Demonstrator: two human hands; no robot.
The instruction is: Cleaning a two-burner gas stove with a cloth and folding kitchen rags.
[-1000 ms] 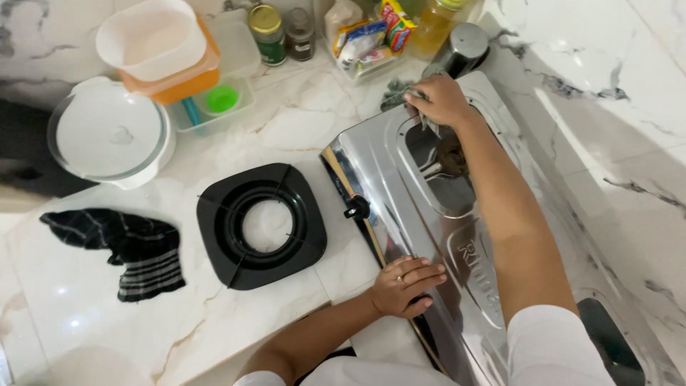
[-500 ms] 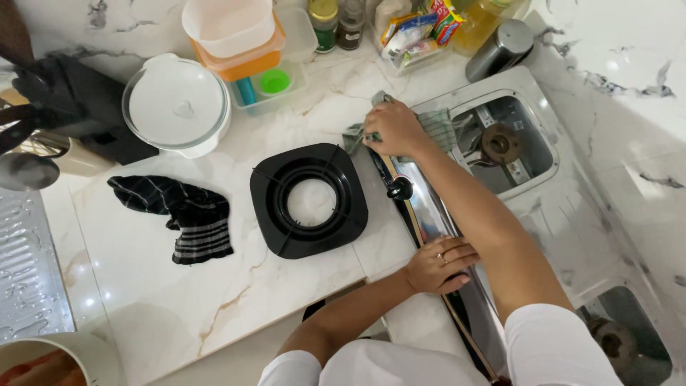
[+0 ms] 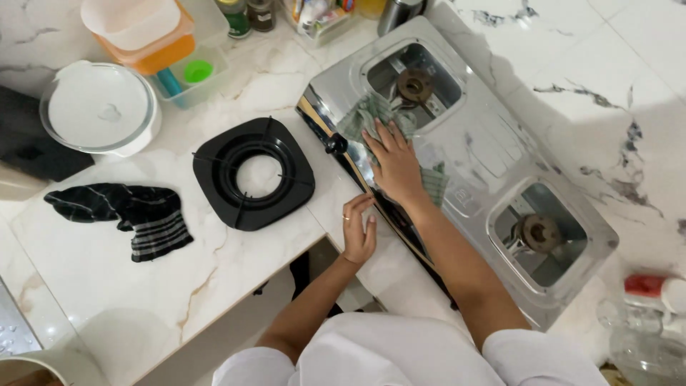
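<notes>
A shiny steel two-burner stove [image 3: 493, 150] lies on the white marble counter [image 3: 93, 286]. My right hand [image 3: 394, 163] presses flat on a green checked cloth [image 3: 368, 114] spread over the stove top, between the two burner wells and near the black knob [image 3: 336, 144]. My left hand [image 3: 357, 229] rests on the stove's front edge with its fingers loosely apart, a ring on one finger, holding nothing. The far burner [image 3: 414, 84] and the near burner [image 3: 537, 232] both sit bare, without their pan supports.
A black square pan support [image 3: 254, 173] lies on the counter left of the stove. A black striped rag [image 3: 128, 214] lies further left. A white lidded pot [image 3: 100, 109], stacked plastic containers [image 3: 143, 32], jars [image 3: 236, 18] and a spray bottle [image 3: 654, 289] stand around.
My right hand with the cloth has slid from the far burner's corner down toward the middle of the stove top. The view has swung, so the stove lies more to the right.
</notes>
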